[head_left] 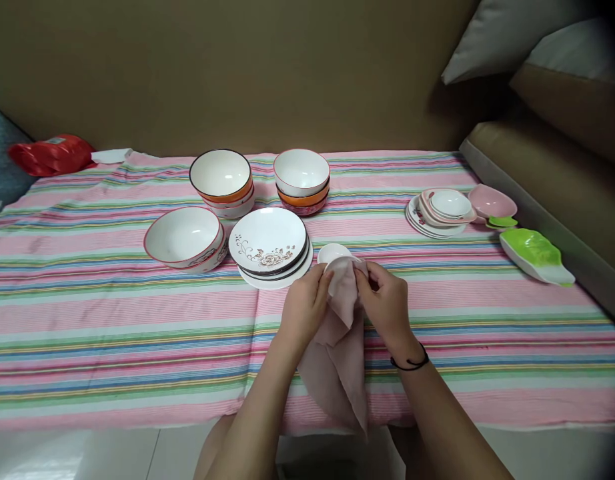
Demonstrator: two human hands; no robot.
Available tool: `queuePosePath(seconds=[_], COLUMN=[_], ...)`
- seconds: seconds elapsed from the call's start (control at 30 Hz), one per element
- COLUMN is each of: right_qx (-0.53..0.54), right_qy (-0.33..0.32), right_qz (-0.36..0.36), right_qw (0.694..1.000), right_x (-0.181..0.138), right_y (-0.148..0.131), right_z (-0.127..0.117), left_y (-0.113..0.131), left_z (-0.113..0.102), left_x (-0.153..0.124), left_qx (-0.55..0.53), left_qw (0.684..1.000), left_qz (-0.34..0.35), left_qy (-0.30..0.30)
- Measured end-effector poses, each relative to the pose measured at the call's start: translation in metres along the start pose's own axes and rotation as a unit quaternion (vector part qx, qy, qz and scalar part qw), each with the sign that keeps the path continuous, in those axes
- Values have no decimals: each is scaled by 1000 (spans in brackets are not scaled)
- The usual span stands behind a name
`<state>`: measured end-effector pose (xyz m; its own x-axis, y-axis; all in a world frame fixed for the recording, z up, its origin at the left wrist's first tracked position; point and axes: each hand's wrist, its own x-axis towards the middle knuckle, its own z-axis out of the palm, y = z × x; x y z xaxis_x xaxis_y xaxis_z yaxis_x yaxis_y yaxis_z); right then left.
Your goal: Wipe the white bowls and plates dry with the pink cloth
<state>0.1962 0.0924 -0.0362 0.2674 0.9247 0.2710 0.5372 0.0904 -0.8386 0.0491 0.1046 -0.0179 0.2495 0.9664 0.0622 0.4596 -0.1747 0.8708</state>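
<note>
Both my hands are together above the striped cloth near its front edge. My left hand [303, 308] is closed round a small white dish [332, 253], whose rim shows above the fingers. A pale pink cloth [341, 340] is wrapped over the dish and hangs down past the edge. My right hand [386, 303], with a black band on its wrist, pinches that cloth against the dish. A stack of white plates with a floral print [268, 245] lies just left of the hands.
Two stacks of bowls [221, 181] [302, 180] stand at the back, and a single red-rimmed bowl [185, 238] sits at the left. Small pink and white dishes [445, 210] and green leaf-shaped dishes [535, 255] lie at the right. A red bag [52, 153] lies far left; cushions at right.
</note>
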Motion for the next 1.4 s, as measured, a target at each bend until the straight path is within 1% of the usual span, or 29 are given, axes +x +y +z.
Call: queuePosePath(seconds=[0.1, 0.27, 0.37, 0.5, 0.57, 0.63, 0.73, 0.8, 0.87, 0.93, 1.03, 1.1, 1.17, 1.23, 1.27, 1.4], right_qx=[35, -10, 12, 54, 55, 38, -1, -18, -21, -8, 35, 69, 80, 65, 50, -8], right_qy=[-23, 16, 25, -10, -26, -31, -26, -18, -17, -35, -82, -109, -118, -104, -89, -22], right_qz=[24, 25, 52, 111, 123, 117, 75, 47, 36, 42, 60, 65, 69, 81, 87, 90], right_qw=[999, 1000, 998, 992, 990, 992, 997, 999, 999, 998, 994, 990, 987, 989, 991, 996], right_x=[3, 5, 4, 4, 4, 4, 3, 1, 0, 1, 3, 5, 5, 4, 3, 1], right_y=[1, 0, 0, 5, 6, 6, 4, 3, 5, 8, 12, 13, 11, 7, 5, 1], right_z=[0, -2, -3, -2, -2, -2, -2, -2, -3, -3, -3, -2, -1, 0, 0, -1], left_y=[-1, -1, -2, -5, -6, -7, -8, -7, -6, -4, -2, -3, -4, -4, -4, -2], left_z=[1, 0, 1, 5, 7, 8, 8, 8, 7, 7, 9, 10, 11, 11, 11, 12], left_x=[-1, 0, 0, -1, -2, -2, -1, 0, 0, 0, -1, -1, 0, 1, 1, 0], left_qx=[-10, -4, -12, -17, -9, -5, -7, -11, -14, -19, -51, -82, -99, -93, -85, -57], left_qw=[1000, 1000, 999, 999, 999, 999, 998, 998, 999, 999, 998, 996, 993, 993, 993, 997], left_qz=[-3, 23, 33, 46, 45, 50, 59, 54, 44, 36, 27, 30, 39, 50, 54, 52], left_qy=[0, -10, -17, -18, -17, -11, -6, 0, 4, 3, 6, 27, 52, 60, 54, 1])
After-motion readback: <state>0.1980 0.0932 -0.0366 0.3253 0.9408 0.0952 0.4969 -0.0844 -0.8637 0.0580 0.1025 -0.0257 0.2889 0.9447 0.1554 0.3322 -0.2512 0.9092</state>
